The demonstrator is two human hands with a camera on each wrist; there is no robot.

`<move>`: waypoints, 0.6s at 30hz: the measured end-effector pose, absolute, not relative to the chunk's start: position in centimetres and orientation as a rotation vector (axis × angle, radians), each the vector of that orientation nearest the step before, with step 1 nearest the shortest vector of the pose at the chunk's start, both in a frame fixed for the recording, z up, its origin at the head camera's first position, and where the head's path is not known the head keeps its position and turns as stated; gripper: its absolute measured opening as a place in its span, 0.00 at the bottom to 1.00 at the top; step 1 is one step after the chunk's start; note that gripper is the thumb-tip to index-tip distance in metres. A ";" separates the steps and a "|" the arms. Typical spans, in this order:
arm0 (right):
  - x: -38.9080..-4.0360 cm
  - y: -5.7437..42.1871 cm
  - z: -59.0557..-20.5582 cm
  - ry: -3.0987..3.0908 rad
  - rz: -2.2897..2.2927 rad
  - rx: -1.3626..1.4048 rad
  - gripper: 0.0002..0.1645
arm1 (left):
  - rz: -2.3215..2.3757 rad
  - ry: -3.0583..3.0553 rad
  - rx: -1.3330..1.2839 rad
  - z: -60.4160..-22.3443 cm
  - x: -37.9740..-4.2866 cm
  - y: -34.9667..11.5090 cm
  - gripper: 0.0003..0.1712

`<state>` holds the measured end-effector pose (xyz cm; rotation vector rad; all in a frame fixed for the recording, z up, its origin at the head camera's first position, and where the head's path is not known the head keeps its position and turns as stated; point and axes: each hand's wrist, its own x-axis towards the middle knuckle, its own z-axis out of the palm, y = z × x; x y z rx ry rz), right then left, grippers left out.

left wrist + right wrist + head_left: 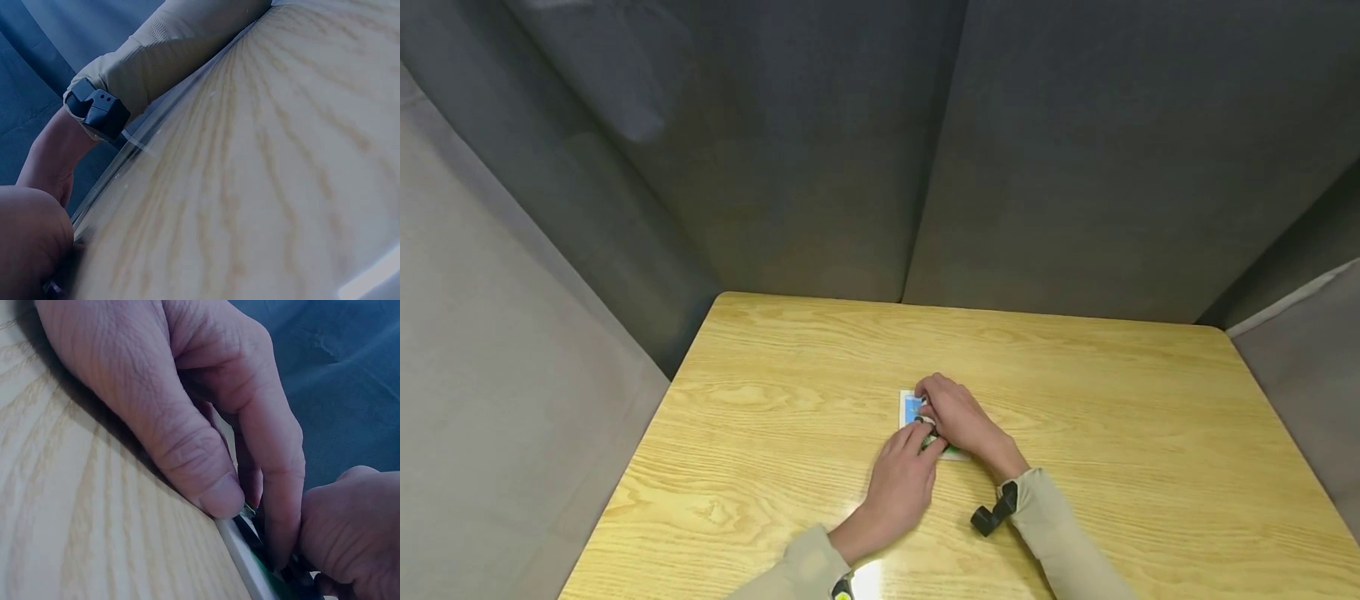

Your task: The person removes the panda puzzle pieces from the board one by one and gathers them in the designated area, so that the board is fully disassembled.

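A small flat board [912,406] with a white border and a blue and green picture lies on the table, mostly hidden under both hands. My left hand [904,479] reaches onto its near left part, fingertips around a black-and-white patch; whether they pinch anything is hidden. My right hand [957,417] arches over the right side with curled fingers. In the right wrist view, its thumb [224,497] and index finger [280,506] close on a thin dark piece [250,534] at the board's white edge [240,556]. The left hand [356,525] is close beside them.
The wooden table [760,400] extends around the board on all sides. Dark grey curtains [820,167] hang behind its far edge, with lighter panels [512,375] at the sides. A black wrist camera [996,510] juts out from the right sleeve, low over the table.
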<state>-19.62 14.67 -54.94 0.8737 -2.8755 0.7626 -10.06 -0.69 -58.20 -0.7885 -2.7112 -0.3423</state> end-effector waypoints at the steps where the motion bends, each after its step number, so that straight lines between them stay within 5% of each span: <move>1: -19.6 14.7 -54.9 -2.873 0.759 0.878 0.10 | -0.341 -2.707 -0.789 -58.2 -10.1 -0.7 0.20; 18: -19.3 14.6 -54.8 -2.880 0.792 0.864 0.12 | -0.316 -2.694 -0.798 -58.2 -10.0 -0.8 0.20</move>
